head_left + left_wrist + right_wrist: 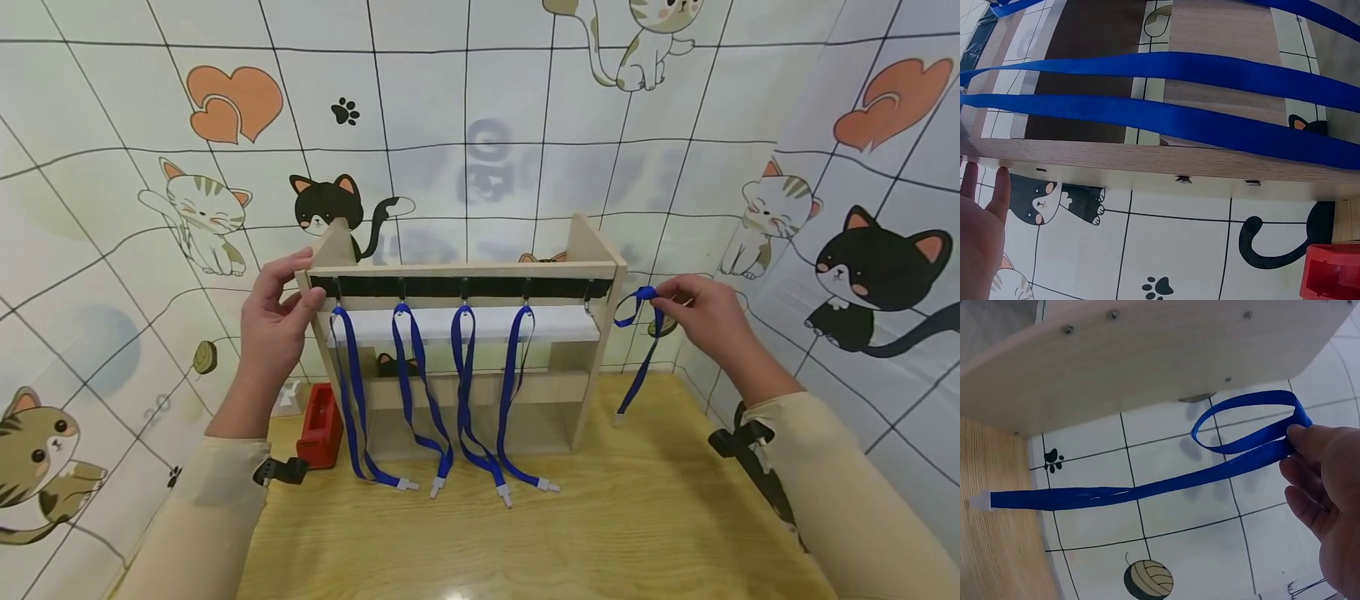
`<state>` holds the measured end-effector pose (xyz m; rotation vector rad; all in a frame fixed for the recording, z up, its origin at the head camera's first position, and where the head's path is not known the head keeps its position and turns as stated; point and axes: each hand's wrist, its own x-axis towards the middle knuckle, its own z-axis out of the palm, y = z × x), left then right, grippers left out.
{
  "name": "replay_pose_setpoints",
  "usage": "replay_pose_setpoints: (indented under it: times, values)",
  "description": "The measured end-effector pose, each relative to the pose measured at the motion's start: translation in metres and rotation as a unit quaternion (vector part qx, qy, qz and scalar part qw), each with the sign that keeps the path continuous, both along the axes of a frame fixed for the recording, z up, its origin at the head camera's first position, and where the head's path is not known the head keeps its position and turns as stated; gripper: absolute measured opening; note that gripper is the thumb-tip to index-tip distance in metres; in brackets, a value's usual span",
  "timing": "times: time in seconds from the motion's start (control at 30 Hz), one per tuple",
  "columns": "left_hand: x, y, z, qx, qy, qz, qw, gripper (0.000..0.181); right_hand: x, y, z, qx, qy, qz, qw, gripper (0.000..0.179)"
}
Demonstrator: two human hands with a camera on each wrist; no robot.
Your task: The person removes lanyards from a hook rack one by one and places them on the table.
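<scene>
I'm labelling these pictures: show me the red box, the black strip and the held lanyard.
Red box point(317, 455), head view: front wall.
Black strip point(433, 287), head view: its middle.
Held lanyard point(1179, 481), right wrist view: blue strap.

Passable along the near edge of the worktop point(465, 550). Blocked toward the far edge by a wooden rack point(486, 392) and four blue lanyards point(460, 367); crowded near the far left corner by a red holder point(321, 425), far right by a dangling lanyard point(643, 367).
</scene>
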<state>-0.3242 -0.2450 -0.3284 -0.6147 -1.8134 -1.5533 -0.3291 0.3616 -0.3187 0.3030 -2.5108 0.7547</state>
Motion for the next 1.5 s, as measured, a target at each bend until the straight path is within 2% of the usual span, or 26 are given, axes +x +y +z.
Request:
replay_pose_setpoints:
  times: [0.27,0.53,0.7,1.03,1.5]
  values:
    - [0.0,0.001,0.001,0.004,0.003,-0.005,1.0,0.043,-0.025,0.016,-0.002,-0.022,-0.044,-0.01,0.9987,0.017]
    - [-0.001,0.0,0.001,0.006,0.0,-0.01,0.9999,0.043,-0.033,0.019,-0.007,-0.016,-0.047,-0.012,0.9987,0.016]
    - [-0.001,-0.001,0.002,0.006,-0.002,-0.013,0.9999,0.043,-0.035,0.021,-0.015,-0.003,-0.071,-0.01,0.9975,0.016]
    - [0.001,0.0,0.001,0.008,-0.009,-0.012,0.9999,0.043,-0.036,0.039,-0.048,-0.007,-0.129,-0.006,0.9916,0.021]
    - [0.001,0.001,0.001,0.025,-0.009,-0.025,0.9993,0.043,-0.037,0.064,-0.102,-0.007,-0.148,0.006,0.9889,0.016]
